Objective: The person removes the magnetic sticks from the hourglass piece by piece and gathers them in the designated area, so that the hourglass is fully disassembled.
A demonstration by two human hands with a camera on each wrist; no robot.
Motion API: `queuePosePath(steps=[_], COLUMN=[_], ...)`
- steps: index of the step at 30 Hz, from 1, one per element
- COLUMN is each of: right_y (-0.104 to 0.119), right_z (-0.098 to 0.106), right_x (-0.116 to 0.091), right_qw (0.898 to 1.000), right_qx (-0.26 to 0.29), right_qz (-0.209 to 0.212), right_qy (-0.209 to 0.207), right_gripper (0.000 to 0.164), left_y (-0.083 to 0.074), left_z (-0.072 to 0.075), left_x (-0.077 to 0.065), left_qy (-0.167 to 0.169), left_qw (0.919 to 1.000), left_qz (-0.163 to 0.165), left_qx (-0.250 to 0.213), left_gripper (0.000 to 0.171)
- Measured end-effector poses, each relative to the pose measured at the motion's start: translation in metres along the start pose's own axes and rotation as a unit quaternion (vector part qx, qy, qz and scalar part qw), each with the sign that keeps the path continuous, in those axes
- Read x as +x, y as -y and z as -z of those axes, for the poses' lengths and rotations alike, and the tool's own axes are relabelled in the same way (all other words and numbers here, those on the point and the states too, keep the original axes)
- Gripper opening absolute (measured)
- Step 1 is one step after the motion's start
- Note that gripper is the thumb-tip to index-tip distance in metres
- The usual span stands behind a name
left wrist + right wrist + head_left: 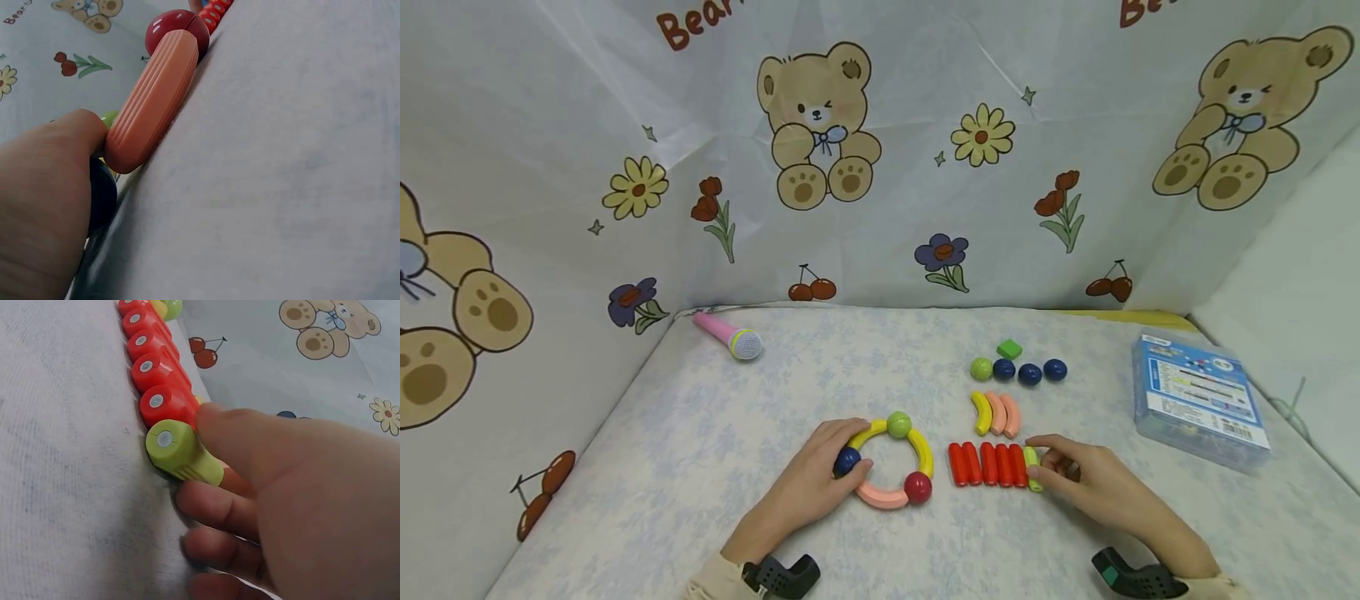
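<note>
A ring made of curved rods and balls lies on the table. It has two yellow curved rods (921,452), a pink curved rod (882,497), a green ball (898,424), a red ball (918,487) and a blue ball (847,462). My left hand (820,471) grips the ring's left side at the blue ball, its thumb beside the pink rod's end. To the right, my right hand (1086,475) pinches a light green rod (178,447) between thumb and fingers. That rod stands at the right end of a row of several straight red rods (988,464) with metal discs in their ends.
Behind the row lie one yellow and two pink curved rods (997,413). Farther back are a green ball (981,368), three blue balls (1030,374) and a green block (1009,349). A pink toy microphone (730,336) lies back left, a clear-and-blue box (1198,400) far right.
</note>
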State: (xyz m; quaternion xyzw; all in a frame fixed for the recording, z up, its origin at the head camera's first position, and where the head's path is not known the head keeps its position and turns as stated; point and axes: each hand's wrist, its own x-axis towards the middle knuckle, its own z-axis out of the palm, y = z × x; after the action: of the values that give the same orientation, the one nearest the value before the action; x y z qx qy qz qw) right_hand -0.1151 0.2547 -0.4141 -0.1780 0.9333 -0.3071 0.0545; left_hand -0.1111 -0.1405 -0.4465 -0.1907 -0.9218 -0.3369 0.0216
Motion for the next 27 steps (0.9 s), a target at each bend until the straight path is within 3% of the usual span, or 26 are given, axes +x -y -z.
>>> queuePosePath(steps=[7,11,13,17,20,23,27], right_y=[0.003,0.020,0.034,0.068,0.093,0.114,0.129], right_z=[-0.005,-0.012,-0.017,-0.028,-0.037,-0.045,-0.055], right_x=[0.002,0.005,0.009,0.019,0.028,0.037,0.047], right_qw=[0.994,0.987,0.986,0.986,0.983,0.970,0.960], right_qx=[-0.023,-0.032,-0.036,-0.047,-0.053,-0.064,-0.068], right_qz=[0.051,0.088,0.102,0.143,0.175,0.203,0.221], right_qy=[-0.089,-0.130,-0.129,-0.068,0.029,0.118,0.156], right_gripper=[0.029,0.026,0.025,0.025,0.031,0.035,0.024], left_y=[0.000,0.000,0.000,0.000,0.002,0.003,0.003], left_z=[0.001,0.001,0.002,0.004,0.004,0.004,0.003], left_x=[0.000,0.001,0.002,0.003,0.002,0.001,0.001], left_qy=[-0.001,-0.005,-0.002,0.014,0.025,0.033,0.037], left_qw=[0.9998,0.9995,0.9996,0.9996,0.9994,0.9992,0.9990], left_qz=[-0.017,-0.029,-0.028,-0.020,-0.017,-0.018,-0.024], left_qx=[0.004,0.007,0.010,0.012,0.015,0.016,0.009], left_gripper=[0.047,0.047,0.048,0.049,0.051,0.053,0.054])
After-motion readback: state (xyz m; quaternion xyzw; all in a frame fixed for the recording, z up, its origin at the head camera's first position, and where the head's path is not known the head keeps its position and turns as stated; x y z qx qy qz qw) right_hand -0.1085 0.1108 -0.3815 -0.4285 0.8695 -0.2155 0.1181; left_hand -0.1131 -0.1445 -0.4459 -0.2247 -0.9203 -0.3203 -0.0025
